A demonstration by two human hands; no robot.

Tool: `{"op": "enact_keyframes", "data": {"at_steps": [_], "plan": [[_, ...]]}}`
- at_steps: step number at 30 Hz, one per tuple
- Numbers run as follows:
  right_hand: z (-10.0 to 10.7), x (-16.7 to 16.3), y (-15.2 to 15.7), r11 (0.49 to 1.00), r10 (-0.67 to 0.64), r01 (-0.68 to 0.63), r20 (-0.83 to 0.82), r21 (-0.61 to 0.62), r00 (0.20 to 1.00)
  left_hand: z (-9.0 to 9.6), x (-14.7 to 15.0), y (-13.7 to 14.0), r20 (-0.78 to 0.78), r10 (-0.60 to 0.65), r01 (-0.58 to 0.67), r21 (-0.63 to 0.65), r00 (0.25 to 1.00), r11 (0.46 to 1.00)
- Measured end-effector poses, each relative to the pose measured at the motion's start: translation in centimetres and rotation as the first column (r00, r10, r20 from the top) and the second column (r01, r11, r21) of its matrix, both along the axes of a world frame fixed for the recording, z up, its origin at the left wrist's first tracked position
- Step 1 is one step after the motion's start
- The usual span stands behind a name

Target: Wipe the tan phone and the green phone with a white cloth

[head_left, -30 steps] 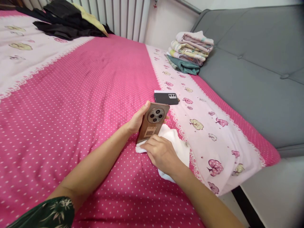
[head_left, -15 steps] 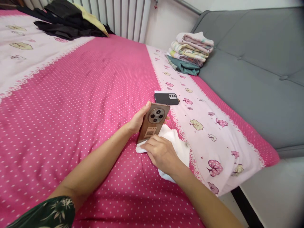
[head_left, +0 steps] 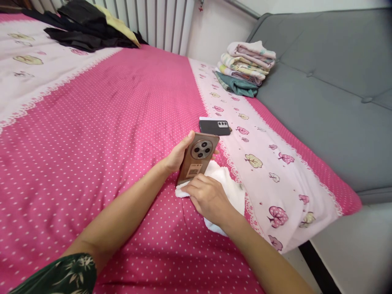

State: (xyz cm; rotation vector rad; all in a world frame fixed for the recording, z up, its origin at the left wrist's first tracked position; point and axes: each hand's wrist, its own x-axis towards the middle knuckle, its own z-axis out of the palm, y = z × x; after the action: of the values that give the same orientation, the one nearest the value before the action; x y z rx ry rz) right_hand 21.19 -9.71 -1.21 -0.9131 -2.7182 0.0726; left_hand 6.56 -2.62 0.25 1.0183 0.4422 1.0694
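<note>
A gold-brown smartphone point(head_left: 191, 163) with a round camera ring and a label on its back is tilted up above the bed. My left hand point(head_left: 180, 153) grips it by its sides, thumb along the left edge and fingertips showing at the right edge. Around a white cloth point(head_left: 228, 190) the fingers of my right hand point(head_left: 208, 198) are closed, pressing it against the phone's lower end. Part of the cloth hangs down behind my right hand onto the bed. Just beyond the held phone, a dark phone point(head_left: 211, 127) lies with its camera side up.
The bed has a pink dotted sheet point(head_left: 147, 94) with a tree-print band. Folded clothes point(head_left: 245, 67) are stacked by the grey headboard point(head_left: 324, 73). Dark garments point(head_left: 88, 28) lie at the far left, before a white radiator point(head_left: 153, 22).
</note>
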Motion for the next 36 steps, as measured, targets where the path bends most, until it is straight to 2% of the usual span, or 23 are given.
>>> {"op": "enact_keyframes", "data": {"at_steps": [36], "plan": [[-0.18, 0.11, 0.2, 1.0, 0.02, -0.02, -0.009, -0.003, 1.0, -0.11, 0.02, 0.03, -0.002, 0.001, -0.001, 0.016, 1.0, 1.0]]}}
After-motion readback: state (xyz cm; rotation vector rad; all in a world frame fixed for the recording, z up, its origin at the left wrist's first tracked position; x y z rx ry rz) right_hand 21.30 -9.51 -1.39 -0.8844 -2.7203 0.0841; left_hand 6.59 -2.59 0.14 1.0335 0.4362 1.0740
